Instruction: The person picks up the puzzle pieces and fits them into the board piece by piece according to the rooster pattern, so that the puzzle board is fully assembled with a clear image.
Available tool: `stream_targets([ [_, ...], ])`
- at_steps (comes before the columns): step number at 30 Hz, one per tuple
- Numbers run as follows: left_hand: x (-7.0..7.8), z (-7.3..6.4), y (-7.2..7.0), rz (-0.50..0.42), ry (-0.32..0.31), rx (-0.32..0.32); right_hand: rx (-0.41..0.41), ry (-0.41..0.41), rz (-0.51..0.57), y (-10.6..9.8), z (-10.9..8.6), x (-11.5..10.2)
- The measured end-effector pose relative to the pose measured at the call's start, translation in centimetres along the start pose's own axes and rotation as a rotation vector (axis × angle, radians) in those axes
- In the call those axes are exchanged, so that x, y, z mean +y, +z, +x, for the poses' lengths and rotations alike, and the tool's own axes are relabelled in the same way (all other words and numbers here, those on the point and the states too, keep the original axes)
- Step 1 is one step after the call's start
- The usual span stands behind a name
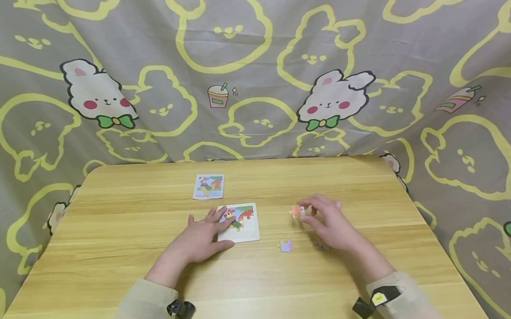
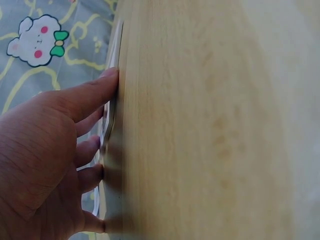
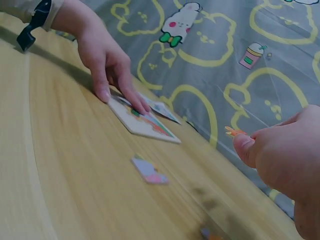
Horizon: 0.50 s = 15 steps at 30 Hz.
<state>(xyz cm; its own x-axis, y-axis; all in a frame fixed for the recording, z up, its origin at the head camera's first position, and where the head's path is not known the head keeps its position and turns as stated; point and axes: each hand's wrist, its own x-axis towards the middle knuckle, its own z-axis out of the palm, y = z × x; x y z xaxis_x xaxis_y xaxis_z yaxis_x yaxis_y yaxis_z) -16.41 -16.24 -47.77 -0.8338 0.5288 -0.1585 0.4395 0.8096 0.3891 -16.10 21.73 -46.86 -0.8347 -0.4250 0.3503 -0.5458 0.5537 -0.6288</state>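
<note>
A white puzzle tray [image 1: 246,234] lies on the table, partly filled with pieces that show a rooster. My left hand [image 1: 202,235] rests over its left side with fingers spread, some touching the tray and some the tabletop. To the right, my right hand [image 1: 332,222] pinches an orange and white puzzle piece [image 1: 296,211] between thumb and fingers, raised above the table in the right wrist view. A lilac puzzle piece [image 1: 286,245] lies between the hands. Another puzzle piece [image 1: 320,244] sits beneath my right hand, partly hidden by it.
Behind the tray lies a rooster picture card [image 1: 208,186]. The wooden table [image 1: 266,299] reaches back to a grey patterned curtain [image 1: 249,80] that hangs along its rear and sides. A black strap [image 1: 385,295] circles the right wrist.
</note>
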Motion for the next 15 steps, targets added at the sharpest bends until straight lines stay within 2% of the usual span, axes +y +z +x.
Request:
stream_targets([
  [9, 0.0, 0.0, 0.0, -0.007, -0.007, -0.003, -0.022, -0.044, 0.028, 2.5, 1.8, -1.1],
  [15, -0.1, 0.1, 0.1, 0.001, -0.008, 0.002, -0.064, -0.046, 0.032, 4.3, 2.8, -1.5],
])
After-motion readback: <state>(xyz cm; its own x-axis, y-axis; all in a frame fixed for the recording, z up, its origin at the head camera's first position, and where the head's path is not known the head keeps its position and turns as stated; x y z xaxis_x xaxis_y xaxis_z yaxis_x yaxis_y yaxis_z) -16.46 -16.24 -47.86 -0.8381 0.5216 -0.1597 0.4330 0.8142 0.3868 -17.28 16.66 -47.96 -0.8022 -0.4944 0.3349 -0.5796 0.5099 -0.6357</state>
